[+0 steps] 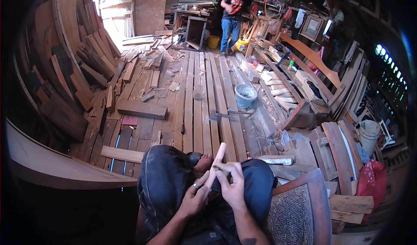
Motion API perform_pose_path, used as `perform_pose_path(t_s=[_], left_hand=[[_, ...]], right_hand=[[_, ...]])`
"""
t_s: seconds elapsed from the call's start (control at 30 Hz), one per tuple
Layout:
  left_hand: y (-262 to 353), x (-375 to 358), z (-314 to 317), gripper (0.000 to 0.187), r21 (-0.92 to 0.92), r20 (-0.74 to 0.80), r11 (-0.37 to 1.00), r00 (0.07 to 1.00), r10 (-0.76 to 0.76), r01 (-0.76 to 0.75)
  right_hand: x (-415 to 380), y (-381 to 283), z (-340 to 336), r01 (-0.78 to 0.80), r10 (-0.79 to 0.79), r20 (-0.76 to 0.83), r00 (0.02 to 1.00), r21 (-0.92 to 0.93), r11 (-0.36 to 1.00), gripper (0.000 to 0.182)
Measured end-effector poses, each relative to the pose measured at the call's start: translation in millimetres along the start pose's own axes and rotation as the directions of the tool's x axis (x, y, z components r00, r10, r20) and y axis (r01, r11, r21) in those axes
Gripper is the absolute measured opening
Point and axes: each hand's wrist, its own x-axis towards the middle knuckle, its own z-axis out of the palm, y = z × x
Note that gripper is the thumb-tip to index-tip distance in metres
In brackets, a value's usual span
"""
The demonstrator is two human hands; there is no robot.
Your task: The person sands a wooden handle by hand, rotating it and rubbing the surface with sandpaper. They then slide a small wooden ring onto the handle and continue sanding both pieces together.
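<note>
A pale, slim wooden stick slants upward between my knees, its rounded far end pointing away from me. My left hand, with a ring on one finger, is closed around the stick's lower part. Against the middle of the stick, my right hand has its fingers bent in a pinch. Something small and dark shows at those fingertips, too small to name. Both forearms rest near my dark trousers. A bare foot shows just beyond the stick.
Long planks run across the floor ahead, with a hammer-like tool and a grey bucket on them. A thick beam lies left. A woven chair seat is at my right. Another person stands at the back.
</note>
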Motion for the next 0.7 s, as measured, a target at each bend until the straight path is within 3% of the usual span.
perform_pose_path(t_s=[0.13,0.27,0.43,0.5,0.6,0.63,0.7], left_hand=[[4.2,-0.8,0.2,0.051,0.060,0.044,0.998,0.999,0.002,-0.005],[0.1,-3.0,0.6,0.051,-0.057,-0.015,0.998,0.999,-0.035,0.034],[5.2,-0.9,1.5,0.050,0.080,0.052,0.996,0.998,0.019,-0.024],[2.9,-1.6,1.4,0.050,0.020,0.022,1.000,1.000,0.014,-0.014],[0.7,-2.1,0.8,0.050,-0.076,-0.009,0.997,1.000,-0.025,0.024],[0.7,-2.0,1.0,0.050,-0.110,-0.015,0.993,0.999,-0.043,0.041],[2.3,0.9,2.2,0.050,-0.003,0.012,1.000,1.000,0.002,-0.002]], right_hand=[[16.2,6.6,0.6,0.005,-0.013,-0.136,0.991,-0.062,0.998,0.022],[-3.3,-4.3,3.0,0.024,-0.025,0.050,0.998,0.006,1.000,0.021],[12.0,4.1,1.9,-0.029,0.021,-0.141,0.990,-0.051,0.998,0.022],[13.9,1.4,4.7,-0.043,0.041,-0.130,0.991,-0.017,0.999,0.022],[-5.8,-1.8,4.6,0.009,-0.008,0.074,0.997,-0.011,1.000,0.025],[-6.8,-1.3,4.3,0.001,0.000,0.055,0.998,-0.026,1.000,0.025],[-4.6,1.9,2.4,-0.014,0.015,0.016,1.000,-0.057,0.998,0.024]])
